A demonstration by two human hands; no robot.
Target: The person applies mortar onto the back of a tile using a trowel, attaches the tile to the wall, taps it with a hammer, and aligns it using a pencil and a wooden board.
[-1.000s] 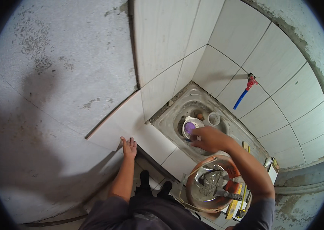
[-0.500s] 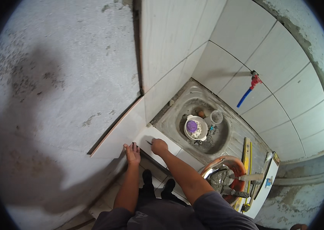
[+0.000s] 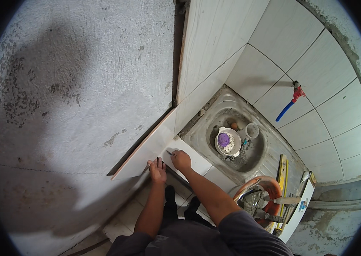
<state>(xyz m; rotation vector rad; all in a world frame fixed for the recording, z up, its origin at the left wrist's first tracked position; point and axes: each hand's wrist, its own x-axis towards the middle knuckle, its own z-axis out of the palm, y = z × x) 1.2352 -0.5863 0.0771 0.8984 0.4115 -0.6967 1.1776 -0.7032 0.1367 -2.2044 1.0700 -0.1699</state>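
While the left hand (image 3: 158,173) reaches up to the lower edge of a pale tile (image 3: 146,147), the right hand (image 3: 181,160) works close by, its fingers closed around a thin dark tool (image 3: 169,152). The left hand's fingers are extended and ungripped, apparently touching the tile; a small dark spot shows among their tips, too small to identify. The tile lies along the rough grey wall (image 3: 103,106), left of the white-tiled bench (image 3: 195,157) and just below the larger tiling near the corner.

A slip looks the likeliest mishap: with only open fingers visible at the lower edge and a dark band between the reddish upper edge and the wall, weak support behind could let the tile slide or tip. A slanted push on the tool might also scratch the glaze or knock the tile out of line.

The tile's long axis runs diagonally, lower left to upper right, its upper end aimed at the corner above the steel sink (image 3: 197,132). The tool points to the upper left, toward the tile, across that axis.

Beyond the right forearm sit a white bowl (image 3: 237,141) in the basin and an orange bucket (image 3: 276,187) of grey mix, below a red tap (image 3: 298,91) with a blue hose (image 3: 285,111).
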